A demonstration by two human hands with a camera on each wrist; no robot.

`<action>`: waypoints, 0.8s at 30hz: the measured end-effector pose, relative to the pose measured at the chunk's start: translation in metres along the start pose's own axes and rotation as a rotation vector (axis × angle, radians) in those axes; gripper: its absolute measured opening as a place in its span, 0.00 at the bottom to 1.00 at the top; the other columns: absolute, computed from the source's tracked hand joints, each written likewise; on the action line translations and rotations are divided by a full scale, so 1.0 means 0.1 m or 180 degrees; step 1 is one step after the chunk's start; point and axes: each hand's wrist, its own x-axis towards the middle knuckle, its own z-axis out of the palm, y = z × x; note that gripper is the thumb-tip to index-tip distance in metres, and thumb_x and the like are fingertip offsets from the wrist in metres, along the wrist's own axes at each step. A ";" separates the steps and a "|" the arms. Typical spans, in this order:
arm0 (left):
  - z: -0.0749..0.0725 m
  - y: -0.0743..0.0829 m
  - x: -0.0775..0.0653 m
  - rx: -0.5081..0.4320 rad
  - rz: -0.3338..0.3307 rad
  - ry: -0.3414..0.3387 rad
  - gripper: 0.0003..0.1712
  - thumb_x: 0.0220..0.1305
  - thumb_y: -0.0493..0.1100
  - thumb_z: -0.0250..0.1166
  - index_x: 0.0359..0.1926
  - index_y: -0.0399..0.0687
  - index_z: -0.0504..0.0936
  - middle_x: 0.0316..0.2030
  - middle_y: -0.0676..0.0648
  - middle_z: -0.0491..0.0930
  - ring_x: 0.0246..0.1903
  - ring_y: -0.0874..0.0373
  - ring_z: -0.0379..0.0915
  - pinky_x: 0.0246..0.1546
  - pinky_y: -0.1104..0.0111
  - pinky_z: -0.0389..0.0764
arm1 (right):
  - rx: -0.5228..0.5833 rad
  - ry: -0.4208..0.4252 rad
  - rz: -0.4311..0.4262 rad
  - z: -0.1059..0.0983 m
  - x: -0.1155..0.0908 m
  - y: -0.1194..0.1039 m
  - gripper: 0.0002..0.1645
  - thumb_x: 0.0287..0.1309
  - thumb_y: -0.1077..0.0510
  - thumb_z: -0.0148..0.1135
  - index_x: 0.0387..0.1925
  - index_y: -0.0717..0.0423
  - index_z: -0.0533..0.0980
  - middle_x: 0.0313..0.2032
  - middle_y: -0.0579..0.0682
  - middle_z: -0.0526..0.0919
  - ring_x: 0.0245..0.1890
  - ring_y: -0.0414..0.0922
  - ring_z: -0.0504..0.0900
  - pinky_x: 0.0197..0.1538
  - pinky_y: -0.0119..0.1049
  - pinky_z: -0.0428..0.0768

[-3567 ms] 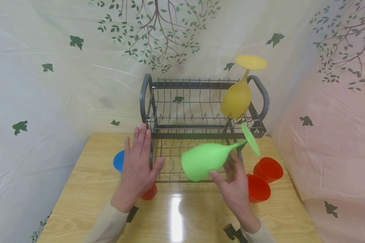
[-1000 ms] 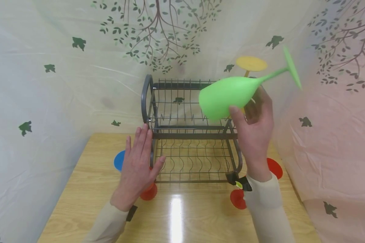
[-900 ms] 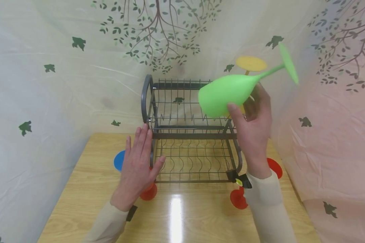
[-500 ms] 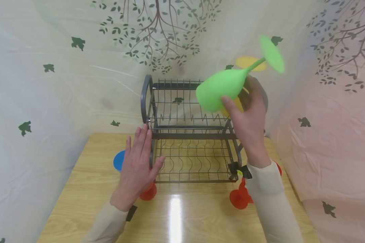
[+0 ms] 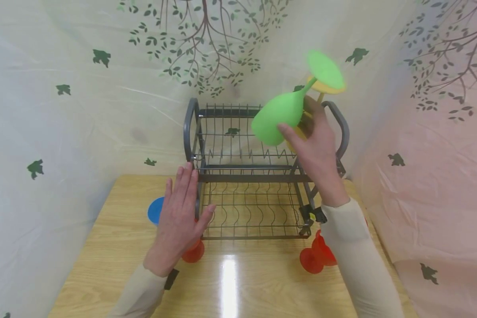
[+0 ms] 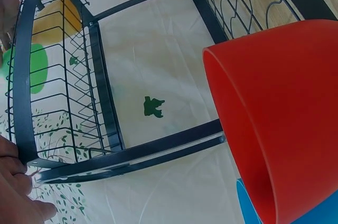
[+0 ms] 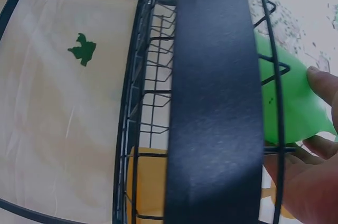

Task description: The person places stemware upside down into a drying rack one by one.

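Observation:
A green plastic wine glass [image 5: 276, 118] is tilted over the upper tier of a dark two-tier dish rack [image 5: 254, 178], its rim low and its foot up to the right. My right hand [image 5: 316, 143] grips its bowl between thumb and fingers. Behind that hand a yellow wine glass [image 5: 327, 88] stands upside down in the rack's upper right, mostly hidden. My left hand [image 5: 179, 223] rests with straight fingers against the rack's left front post. In the right wrist view the green bowl [image 7: 288, 94] shows beyond the rack's bar, with the yellow glass [image 7: 150, 182] lower down.
Red goblets stand on the wooden table [image 5: 246, 282]: one [image 5: 192, 251] partly under my left hand, another [image 5: 323, 251] beside my right sleeve. A blue cup [image 5: 155, 210] is left of the rack. A printed curtain [image 5: 103, 110] hangs behind and at both sides.
My right hand has lifted the green wine glass from in front of the lower tier to above the upper one, then moved left and turned it rim-downward. My left hand has stayed put.

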 end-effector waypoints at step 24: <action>0.01 -0.02 0.00 -0.0010 0.0035 0.0033 0.47 0.80 0.67 0.38 0.79 0.32 0.54 0.81 0.37 0.50 0.80 0.42 0.43 0.78 0.45 0.47 | -0.0908 -0.0809 0.0307 0.09 0.20 0.10 0.49 0.65 0.53 0.71 0.78 0.60 0.56 0.73 0.61 0.67 0.69 0.55 0.74 0.65 0.43 0.78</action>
